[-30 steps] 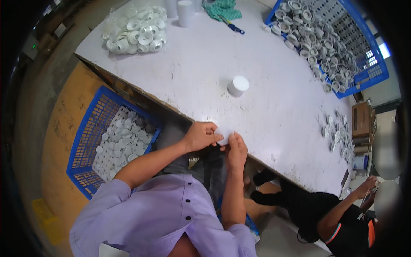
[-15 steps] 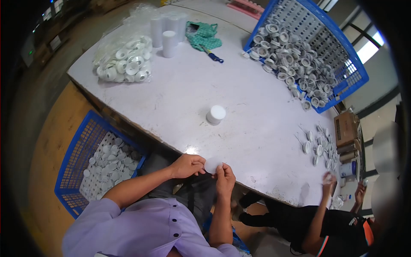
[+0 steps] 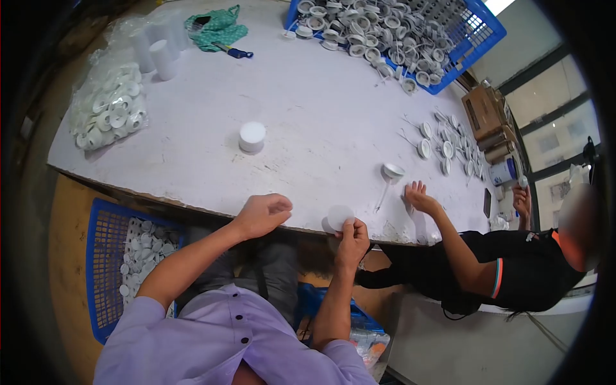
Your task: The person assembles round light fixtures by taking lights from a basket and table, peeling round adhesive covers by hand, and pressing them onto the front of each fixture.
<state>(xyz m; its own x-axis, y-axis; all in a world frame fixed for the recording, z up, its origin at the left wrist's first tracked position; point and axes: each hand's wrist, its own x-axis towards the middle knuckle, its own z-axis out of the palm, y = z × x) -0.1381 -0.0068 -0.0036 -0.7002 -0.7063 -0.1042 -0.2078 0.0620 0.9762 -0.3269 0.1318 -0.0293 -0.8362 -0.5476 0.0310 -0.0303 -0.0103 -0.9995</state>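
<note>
Between the thumb and fingers of my right hand is a thin white disc, held at the table's front edge. My left hand is apart from it, to the left, loosely curled with a gap between thumb and fingers and nothing visible in it. Beyond my hands a short stack of white discs stands on the table. To the right, a white round cap with a wire is near a co-worker's open hand.
White table spans the view. Wired caps fill a tipped blue crate and lie at right. At left are a bag of white rings, white cylinders and a green cloth. A blue basket holds discs below.
The view has swung right. My left hand has come away from the disc, which stays in my right hand. A co-worker's hand has reached over the table, and a wired cap now appears beside it.
</note>
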